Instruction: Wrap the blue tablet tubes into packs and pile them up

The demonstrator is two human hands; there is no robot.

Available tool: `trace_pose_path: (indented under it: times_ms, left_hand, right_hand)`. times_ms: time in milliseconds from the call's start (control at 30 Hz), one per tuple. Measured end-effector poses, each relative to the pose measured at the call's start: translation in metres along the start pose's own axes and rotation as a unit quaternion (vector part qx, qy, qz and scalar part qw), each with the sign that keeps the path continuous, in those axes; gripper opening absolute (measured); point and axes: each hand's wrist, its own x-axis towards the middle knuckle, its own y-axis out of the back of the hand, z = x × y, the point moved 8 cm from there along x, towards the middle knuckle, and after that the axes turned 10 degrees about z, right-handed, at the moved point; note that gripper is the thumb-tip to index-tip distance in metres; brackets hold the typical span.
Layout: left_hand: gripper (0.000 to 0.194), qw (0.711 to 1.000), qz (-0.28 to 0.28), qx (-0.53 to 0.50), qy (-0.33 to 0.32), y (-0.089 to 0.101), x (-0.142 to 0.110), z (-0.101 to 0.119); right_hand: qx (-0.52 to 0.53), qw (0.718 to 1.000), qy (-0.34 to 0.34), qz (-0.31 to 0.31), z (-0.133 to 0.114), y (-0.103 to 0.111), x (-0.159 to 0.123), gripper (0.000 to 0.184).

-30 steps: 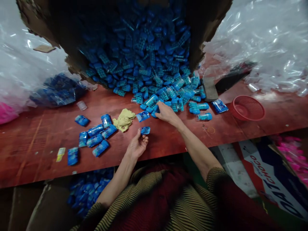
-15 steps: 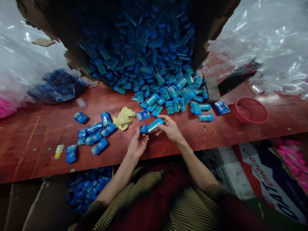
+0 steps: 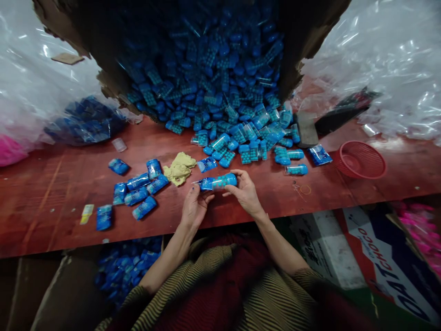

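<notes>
My left hand (image 3: 193, 206) pinches a small blue plastic wrapper (image 3: 206, 184) just above the red wooden table (image 3: 58, 184). My right hand (image 3: 244, 191) grips a clear tube of blue beads (image 3: 224, 180), and the tube's left end meets the wrapper between the two hands. A heap of the same blue tubes (image 3: 220, 82) spills from a torn cardboard box (image 3: 303, 41) behind the hands. Several wrapped blue packs (image 3: 139, 193) lie on the table to the left.
A yellow cloth (image 3: 179, 168) lies by the packs. A red mesh basket (image 3: 361, 160) sits at right. Crumpled clear plastic sheeting (image 3: 379, 59) fills both far sides. Under the table edge are a box of blue packs (image 3: 127, 271) and a printed carton (image 3: 386, 262).
My right hand picked a tube from the heap and brought it back to my left hand. The tube now lies level against the wrapper.
</notes>
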Motion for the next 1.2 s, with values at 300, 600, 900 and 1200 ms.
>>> trace_pose_path:
  times_ms: [300,600,900,1200]
  left_hand:
    - [0.030,0.997,-0.012,-0.011,-0.079,-0.004,-0.007,0.013]
    - [0.032,0.998,-0.024,0.015,-0.062,-0.007,-0.008,0.012]
    - [0.026,0.998,0.004,0.006,-0.057,-0.007,-0.011,0.013]
    - [0.010,0.998,0.044,-0.006,0.036,-0.015,-0.008,-0.001]
  right_hand:
    - [0.019,0.998,0.011,0.050,0.003,0.001,-0.013,0.047]
    - [0.042,0.996,0.016,0.083,0.006,-0.003,-0.023,0.047]
    - [-0.011,0.997,0.060,0.054,0.006,-0.008,-0.026,0.045]
    - [-0.190,0.955,0.202,0.106,0.016,0.002,-0.026,0.033]
